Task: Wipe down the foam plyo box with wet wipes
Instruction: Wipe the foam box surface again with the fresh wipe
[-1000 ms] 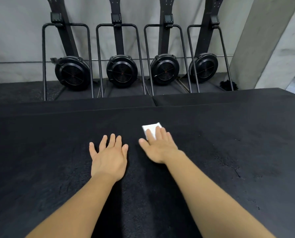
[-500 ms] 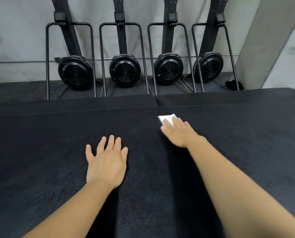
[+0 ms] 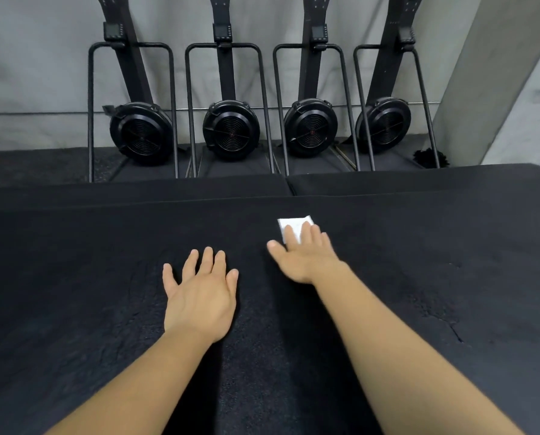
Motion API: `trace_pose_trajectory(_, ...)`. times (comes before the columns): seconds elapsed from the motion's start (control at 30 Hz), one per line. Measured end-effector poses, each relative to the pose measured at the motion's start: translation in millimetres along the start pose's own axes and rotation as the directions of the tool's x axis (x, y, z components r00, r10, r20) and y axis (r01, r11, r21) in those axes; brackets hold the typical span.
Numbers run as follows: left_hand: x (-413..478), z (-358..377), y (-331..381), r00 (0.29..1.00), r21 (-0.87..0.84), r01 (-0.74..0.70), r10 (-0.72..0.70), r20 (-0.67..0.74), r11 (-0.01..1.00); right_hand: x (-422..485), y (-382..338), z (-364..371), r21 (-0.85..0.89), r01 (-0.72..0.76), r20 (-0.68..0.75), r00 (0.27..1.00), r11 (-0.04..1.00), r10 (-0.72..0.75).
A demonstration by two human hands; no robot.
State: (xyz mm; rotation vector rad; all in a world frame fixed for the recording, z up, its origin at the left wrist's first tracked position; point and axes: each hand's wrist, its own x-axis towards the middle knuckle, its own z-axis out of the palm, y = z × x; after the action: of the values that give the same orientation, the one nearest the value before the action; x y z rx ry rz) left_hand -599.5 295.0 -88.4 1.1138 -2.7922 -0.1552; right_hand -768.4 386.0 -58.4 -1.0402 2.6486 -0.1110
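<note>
Fingers (image 3: 305, 235) of the right hand (image 3: 306, 262) lie straight and close together, pressing flat on a folded white wet wipe (image 3: 294, 223); none curls round it. The wipe sits under the fingertips and shows just ahead of them, with its long axis running across the fingers. It lies on the black top of the foam plyo box (image 3: 419, 293), which spreads wide to either side of the fingers and ends not far ahead of the wipe. The left hand (image 3: 199, 293) rests flat and relaxed on the same top, to the left of the fingers and nearer the body, holding nothing. The right hand is therefore the one placed to wipe, with more room sideways than forward, I judge. No brand, label or writing is readable on wipe or box. The small consoles on the four fan-wheel machines (image 3: 231, 130) far ahead are too dark to read.
</note>
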Motion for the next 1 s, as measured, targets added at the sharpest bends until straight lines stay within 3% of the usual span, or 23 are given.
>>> trace_pose_trajectory(0.17,0.5,-4.4,1.7,1.0,0.113,-0.022,0.023,-0.005,0.993,-6.9,-36.5,11.8,-0.003,0.208,0.07,0.976,0.978,-0.207)
trace_pose_trajectory(0.3,9.5,-9.4,3.8,0.98,0.309,-0.187,0.197,-0.002,0.933,9.5,-15.1,1.3,0.0,0.271,0.065,0.96,0.962,-0.271)
trace_pose_trajectory(0.43,12.8,-5.3,-0.2,0.971,0.279,-0.231,0.238,0.007,0.932,38.0,24.9,-10.5,-0.018,0.186,0.003,0.982,0.982,-0.186)
trace_pose_trajectory(0.63,11.6,-2.4,-1.9,0.972,0.212,-0.226,0.233,-0.01,0.951,71.7,91.6,-28.7,0.013,-0.066,-0.081,0.994,0.998,0.066)
trace_pose_trajectory(0.8,11.3,-3.1,-1.5,0.972,0.197,-0.23,0.236,-0.007,0.953,78.6,73.5,-34.1,0.045,-0.215,-0.082,0.973,0.976,0.218)
trace_pose_trajectory(1.0,9.2,-6.0,0.3,0.973,0.19,-0.225,0.229,0.001,0.956,59.4,-5.3,-16.3,-0.009,0.042,-0.043,0.998,0.999,-0.042)
